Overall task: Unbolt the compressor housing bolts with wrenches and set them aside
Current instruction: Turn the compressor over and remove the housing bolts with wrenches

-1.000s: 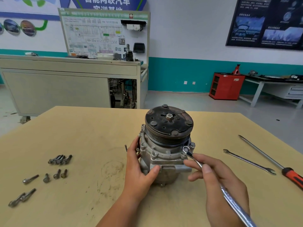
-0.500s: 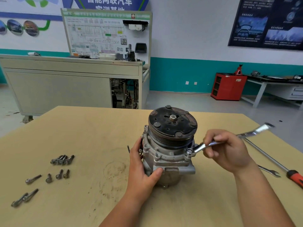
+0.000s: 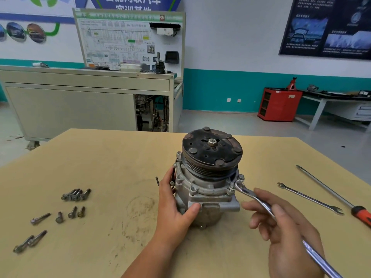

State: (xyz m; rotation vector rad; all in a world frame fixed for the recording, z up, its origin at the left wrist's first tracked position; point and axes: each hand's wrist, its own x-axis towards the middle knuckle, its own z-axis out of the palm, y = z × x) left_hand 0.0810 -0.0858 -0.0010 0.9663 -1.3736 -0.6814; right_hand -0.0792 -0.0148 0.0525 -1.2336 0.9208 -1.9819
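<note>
Working at the table, I grip the upright compressor at its centre with my left hand; my right hand pinches the wrench, ring at a flange bolt. I'd seat it squarely, then pull short arcs.

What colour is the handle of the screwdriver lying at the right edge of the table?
Orange-red with a black collar; the screwdriver shows best in the head view.

body | you are showing left hand bare | right hand bare | left forearm uncovered
</note>
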